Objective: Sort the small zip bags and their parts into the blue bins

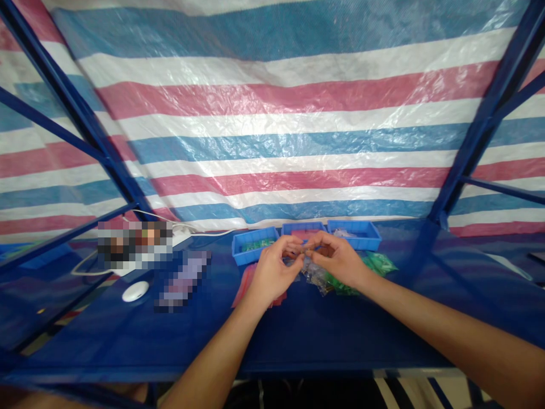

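My left hand (pixel 275 270) and my right hand (pixel 336 258) meet above the blue table (pixel 298 335), fingertips pinched together on a tiny item too small to name. Under them lie small clear plastic bags (pixel 314 275), green bags (pixel 377 262) to the right and a red bag (pixel 243 287) to the left. Just behind the hands stand three blue trays: the left tray (pixel 254 244) holds green bits, the middle tray (pixel 301 229) something pinkish, the right tray (pixel 355 234) pale pieces.
A white round device (pixel 135 291) and a white cable (pixel 85 267) lie at the table's left, beside blurred-out patches. Blue metal frame bars (pixel 85 125) rise on both sides. A striped red, white and blue tarp (pixel 276 113) hangs behind.
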Demonstrator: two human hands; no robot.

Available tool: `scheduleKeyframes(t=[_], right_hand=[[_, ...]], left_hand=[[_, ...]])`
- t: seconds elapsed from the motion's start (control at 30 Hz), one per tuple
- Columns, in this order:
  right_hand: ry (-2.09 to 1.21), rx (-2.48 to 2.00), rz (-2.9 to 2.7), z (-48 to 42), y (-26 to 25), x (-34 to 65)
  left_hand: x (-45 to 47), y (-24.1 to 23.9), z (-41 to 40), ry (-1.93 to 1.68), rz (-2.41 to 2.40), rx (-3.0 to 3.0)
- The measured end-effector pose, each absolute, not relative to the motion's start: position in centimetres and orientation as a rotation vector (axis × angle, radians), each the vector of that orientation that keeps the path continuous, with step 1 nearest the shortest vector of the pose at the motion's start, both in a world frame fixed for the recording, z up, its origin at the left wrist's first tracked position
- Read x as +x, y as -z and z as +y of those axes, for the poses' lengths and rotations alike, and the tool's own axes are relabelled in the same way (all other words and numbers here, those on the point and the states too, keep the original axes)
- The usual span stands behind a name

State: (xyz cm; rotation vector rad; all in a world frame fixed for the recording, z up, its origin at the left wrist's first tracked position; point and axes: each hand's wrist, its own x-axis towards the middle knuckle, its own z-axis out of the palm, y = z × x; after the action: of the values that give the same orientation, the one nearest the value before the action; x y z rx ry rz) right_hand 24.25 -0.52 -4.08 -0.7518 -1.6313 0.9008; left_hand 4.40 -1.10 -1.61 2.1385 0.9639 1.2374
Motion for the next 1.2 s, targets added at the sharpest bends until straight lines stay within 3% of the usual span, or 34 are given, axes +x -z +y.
scheduleKeyframes(t=[0.63,1.2], right_hand=[[-0.674,-0.797,-1.721,-0.1,4.4,24.7],[-0.911,-0.742,-1.666,-0.9,3.9,24.2]], left_hand=[[4.1,0.9,-1.3,-1.235,1.105,2.253],[3.9,1.5,-0.9,-1.235,1.184,2.258]])
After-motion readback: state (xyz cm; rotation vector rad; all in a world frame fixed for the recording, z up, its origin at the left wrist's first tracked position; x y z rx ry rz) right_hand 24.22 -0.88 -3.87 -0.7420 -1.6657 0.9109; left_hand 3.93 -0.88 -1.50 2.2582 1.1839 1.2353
